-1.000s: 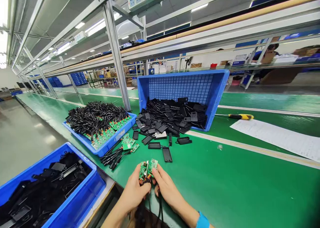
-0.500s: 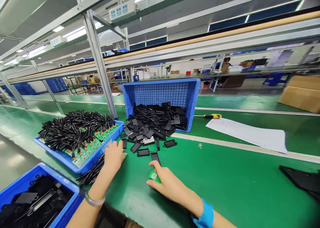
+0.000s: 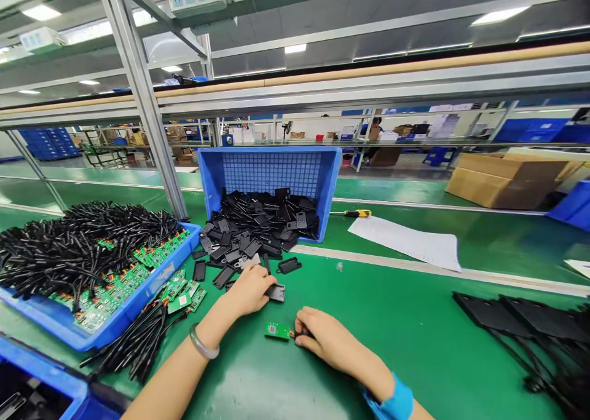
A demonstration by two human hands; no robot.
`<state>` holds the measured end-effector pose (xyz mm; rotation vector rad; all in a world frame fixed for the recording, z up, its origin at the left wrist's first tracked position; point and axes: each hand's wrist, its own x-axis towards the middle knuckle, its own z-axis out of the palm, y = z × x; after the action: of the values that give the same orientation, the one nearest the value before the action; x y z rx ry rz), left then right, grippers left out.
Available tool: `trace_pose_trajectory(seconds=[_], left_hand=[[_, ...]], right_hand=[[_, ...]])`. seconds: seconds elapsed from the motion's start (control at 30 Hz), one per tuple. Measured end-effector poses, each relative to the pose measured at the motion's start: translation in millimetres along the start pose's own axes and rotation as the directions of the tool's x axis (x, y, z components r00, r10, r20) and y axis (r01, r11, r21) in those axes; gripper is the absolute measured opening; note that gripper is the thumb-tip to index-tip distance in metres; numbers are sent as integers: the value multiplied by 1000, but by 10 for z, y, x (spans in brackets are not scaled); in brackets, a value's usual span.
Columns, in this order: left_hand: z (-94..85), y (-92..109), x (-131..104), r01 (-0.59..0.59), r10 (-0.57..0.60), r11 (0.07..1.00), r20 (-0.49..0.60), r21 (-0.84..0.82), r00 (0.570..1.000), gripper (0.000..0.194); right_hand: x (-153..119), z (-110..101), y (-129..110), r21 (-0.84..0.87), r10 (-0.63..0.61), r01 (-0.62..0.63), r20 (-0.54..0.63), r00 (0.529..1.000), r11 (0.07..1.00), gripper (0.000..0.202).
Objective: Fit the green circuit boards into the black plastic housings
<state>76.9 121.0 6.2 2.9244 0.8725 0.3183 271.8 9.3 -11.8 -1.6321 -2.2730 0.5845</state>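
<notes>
My left hand [image 3: 252, 289] has its fingers closed on a small black plastic case [image 3: 277, 293], in front of the heap of loose cases [image 3: 249, 238]. To its right, my right hand [image 3: 325, 340] grips the dark cable end of a green circuit board [image 3: 277, 331]. The board points left out of the fingers, low over the bench, and its orange and red wires show at the fingertips. Most of the cable is hidden inside the hand. Left of my left hand lies a bundle of black cables [image 3: 142, 340] with green boards at their ends.
A blue crate [image 3: 329, 192] lies on its side, spilling black cases onto the green bench. A blue tray [image 3: 177, 257] of wired boards stands left. Behind are a screwdriver [image 3: 357, 213] and white paper [image 3: 408, 241]. Black cased units with cables [image 3: 511, 328] lie right.
My left hand has moved right from the cable bundle to a black case. My right hand has shifted from gripping a board to its cable. The view has turned right.
</notes>
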Motion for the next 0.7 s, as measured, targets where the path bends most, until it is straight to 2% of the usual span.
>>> trace_pose_trajectory(seconds=[0.03,0.1,0.17,0.23,0.27,0.33,0.4,0.43,0.53,0.7], left_hand=[[16,-2,18,38,-43,997,-79,-64,996,37],[60,0,31,95,-156,965,-243,-243,957,41],[112,9,22,114,-274,889,-315,-443,909,41],[160,29,7,125,-370,750,-255,-650,893,38],[179,46,0,127,-400,646,-192,-752,896,38],[201,89,-9,120,-422,381,-57,-917,905,42],[203,142,-14,102,-411,121,44,-987,910,47],[199,168,-16,93,-403,20,77,-995,912,48],[183,232,-23,60,-405,-172,126,-983,906,47],[170,290,-37,89,-318,-387,224,-918,921,55]], right_hand=[[0,-9,40,22,3,-2,-35,999,1000,7],[3,-53,94,106,23,-11,-114,993,994,16],[13,-105,118,269,79,-25,-192,978,963,24],[30,-132,118,427,158,-35,-256,953,903,27],[40,-132,111,488,192,-33,-279,941,872,27],[58,-111,84,575,235,-13,-314,920,818,27],[69,-81,49,637,269,5,-332,904,771,27],[71,-69,32,656,281,13,-341,897,754,27],[68,-56,-8,676,297,30,-363,883,737,26],[56,-37,-17,667,282,67,-401,871,742,23]])
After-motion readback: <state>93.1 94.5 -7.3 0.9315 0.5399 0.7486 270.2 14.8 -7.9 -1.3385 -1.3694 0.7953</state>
